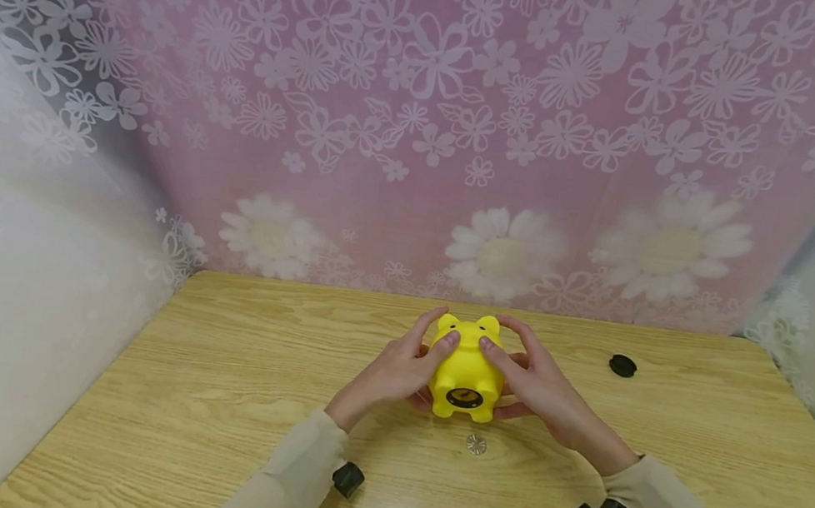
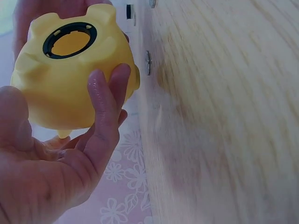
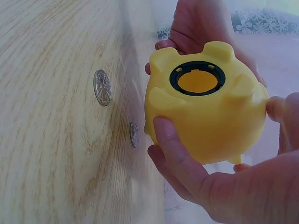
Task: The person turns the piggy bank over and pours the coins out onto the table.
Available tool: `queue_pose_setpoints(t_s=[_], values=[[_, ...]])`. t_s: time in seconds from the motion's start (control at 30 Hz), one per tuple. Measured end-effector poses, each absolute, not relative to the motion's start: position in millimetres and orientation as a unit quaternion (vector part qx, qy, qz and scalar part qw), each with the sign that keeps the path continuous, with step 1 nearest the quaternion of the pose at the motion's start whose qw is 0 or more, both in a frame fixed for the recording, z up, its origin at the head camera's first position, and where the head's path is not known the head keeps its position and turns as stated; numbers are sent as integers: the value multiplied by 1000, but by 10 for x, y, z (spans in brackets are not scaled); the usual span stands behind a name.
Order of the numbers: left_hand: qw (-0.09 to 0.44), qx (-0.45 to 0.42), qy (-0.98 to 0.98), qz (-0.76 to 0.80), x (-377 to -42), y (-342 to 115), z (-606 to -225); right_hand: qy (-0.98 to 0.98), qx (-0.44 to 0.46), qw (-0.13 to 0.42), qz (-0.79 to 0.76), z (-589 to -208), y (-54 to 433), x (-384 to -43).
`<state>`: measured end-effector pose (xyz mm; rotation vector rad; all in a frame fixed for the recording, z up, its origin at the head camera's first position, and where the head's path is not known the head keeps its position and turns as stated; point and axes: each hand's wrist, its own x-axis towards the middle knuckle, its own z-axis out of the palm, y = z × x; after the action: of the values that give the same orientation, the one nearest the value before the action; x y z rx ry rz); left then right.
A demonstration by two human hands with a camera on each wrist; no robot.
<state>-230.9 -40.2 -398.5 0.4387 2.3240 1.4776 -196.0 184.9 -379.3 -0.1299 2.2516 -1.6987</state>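
A yellow piggy bank is held between both hands above the table, tilted so its underside faces the person. My left hand grips one side, thumb on the front and fingers curled round behind. On the opposite side my right hand grips it likewise. The round hole in the belly, edged by a black ring, is uncovered, and the hollow inside shows through it. A silver coin lies on the table just in front. In the right wrist view a second coin lies farther off, hidden in the head view.
A round black cap lies on the wooden table to the right of the hands. Behind the table hangs a pink flowered cloth, with pale sheets at either side. Each wrist wears a small black camera.
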Motion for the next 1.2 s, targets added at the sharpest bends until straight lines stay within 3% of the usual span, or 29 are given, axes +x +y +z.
queue_pose_setpoints(t_s=[0.47, 0.67, 0.77, 0.83, 1.03, 1.1, 1.2], values=[[200, 178, 782, 563, -2341, -450, -3924, 784, -59, 131, -604, -3769, 1847, -2009], [164, 220, 777, 566, -2362, -459, -3885, 796, -84, 89, -593, -3740, 1851, -2023], [109, 264, 783, 553, -2357, -459, -3878, 794, -138, 35, -591, -3773, 1869, -2022], [44, 320, 784, 529, -2351, -466, -3872, 785, -208, -34, -583, -3819, 1880, -2023], [-252, 510, 748, 341, -2375, -501, -3825, 710, -447, -337, -427, -3945, 1875, -2096], [-295, 528, 733, 309, -2382, -506, -3821, 692, -468, -386, -392, -3961, 1869, -2127], [-313, 534, 728, 294, -2388, -513, -3850, 684, -475, -409, -373, -3981, 1865, -2146]])
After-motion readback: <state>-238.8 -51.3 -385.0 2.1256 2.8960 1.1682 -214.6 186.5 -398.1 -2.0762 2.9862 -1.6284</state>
